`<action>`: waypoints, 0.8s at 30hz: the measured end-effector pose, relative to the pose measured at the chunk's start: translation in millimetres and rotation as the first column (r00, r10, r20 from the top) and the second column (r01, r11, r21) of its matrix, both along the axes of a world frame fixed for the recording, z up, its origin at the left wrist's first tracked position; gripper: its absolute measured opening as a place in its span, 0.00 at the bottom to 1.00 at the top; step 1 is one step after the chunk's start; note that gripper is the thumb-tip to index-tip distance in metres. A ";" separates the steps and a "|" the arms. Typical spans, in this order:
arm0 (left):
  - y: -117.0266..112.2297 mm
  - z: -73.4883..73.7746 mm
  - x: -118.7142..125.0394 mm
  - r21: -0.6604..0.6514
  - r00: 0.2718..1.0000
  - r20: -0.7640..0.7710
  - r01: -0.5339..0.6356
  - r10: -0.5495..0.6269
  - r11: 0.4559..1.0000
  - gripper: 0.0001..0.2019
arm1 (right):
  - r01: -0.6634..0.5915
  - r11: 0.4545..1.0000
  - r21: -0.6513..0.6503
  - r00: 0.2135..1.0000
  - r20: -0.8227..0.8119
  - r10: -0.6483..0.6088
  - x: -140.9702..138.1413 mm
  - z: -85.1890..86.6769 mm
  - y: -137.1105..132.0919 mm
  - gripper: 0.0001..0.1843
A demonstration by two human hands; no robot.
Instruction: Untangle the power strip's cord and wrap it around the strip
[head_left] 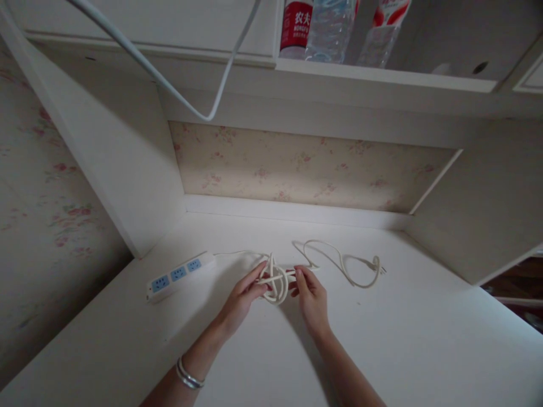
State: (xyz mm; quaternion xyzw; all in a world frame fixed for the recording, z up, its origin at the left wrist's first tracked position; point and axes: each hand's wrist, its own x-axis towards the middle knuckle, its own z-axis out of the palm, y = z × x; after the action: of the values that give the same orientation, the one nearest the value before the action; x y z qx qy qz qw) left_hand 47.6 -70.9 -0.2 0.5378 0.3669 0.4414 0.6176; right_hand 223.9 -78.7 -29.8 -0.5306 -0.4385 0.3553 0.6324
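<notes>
We have the cream cord gathered in a loose bundle of loops just above the worktop, between our two hands. Our left hand is partly curled, thumb and fingers closed around the bundle's left side. Our right hand pinches a length of the same cord at the bundle's right edge, thumb against the fingers, the other fingertips curled beneath.

From the bundle one run leads left to the power strip — white, with three blue socket panels — lying at a slant on the worktop. Another run leads right, curving in a wide bend to the plug, its prongs pointing right. We wear silvery bangles on the left wrist. On the shelf above, we see plastic bottles.
</notes>
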 end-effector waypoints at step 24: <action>-8.8 -2.3 5.6 0.591 0.817 -0.492 0.059 0.302 0.804 0.10 | -0.289 0.957 -0.031 0.948 0.131 0.290 -16.3 3.3 -11.5 0.19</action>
State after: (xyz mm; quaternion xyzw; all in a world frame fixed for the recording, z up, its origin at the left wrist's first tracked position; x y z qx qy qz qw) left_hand 53.2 -79.7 -2.4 0.7799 0.4147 0.3933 0.2553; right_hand 207.6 -90.2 -26.5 -0.4867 -0.5510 0.4103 0.5396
